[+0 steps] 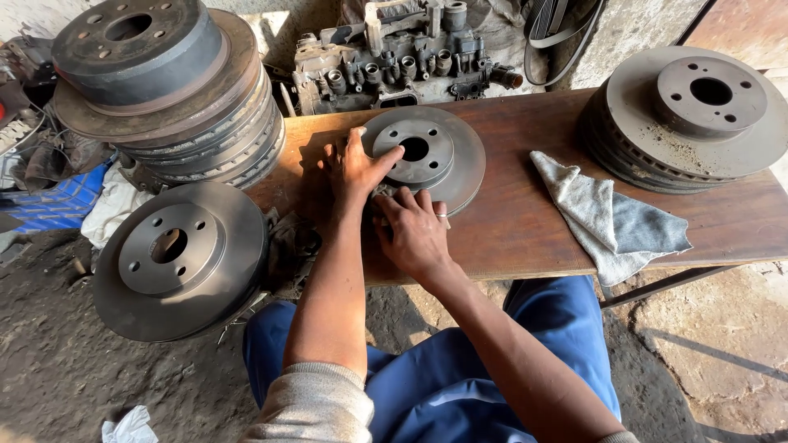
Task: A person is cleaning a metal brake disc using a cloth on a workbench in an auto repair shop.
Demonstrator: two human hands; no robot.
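Left hand (353,168) lies flat, fingers spread, steadying the brake disc (427,156) on the bench (525,221), while right hand (414,230) just below rubs its rim, fingers curled on something small I cannot make out; next seems turning the disc

The wooden bench (525,221) carries brake discs (427,156), a grey rag (607,217), seemingly nothing else.

Two bare forearms — sleeves of a pale grey-beige knit, ribbed at the cuffs, pushed up toward the elbows. Blue trousers, smooth cloth, creased over the knees. On the right hand (417,233) a thin silvery ring round one finger; the left hand (353,169) bare — no glove, no watch on either wrist.
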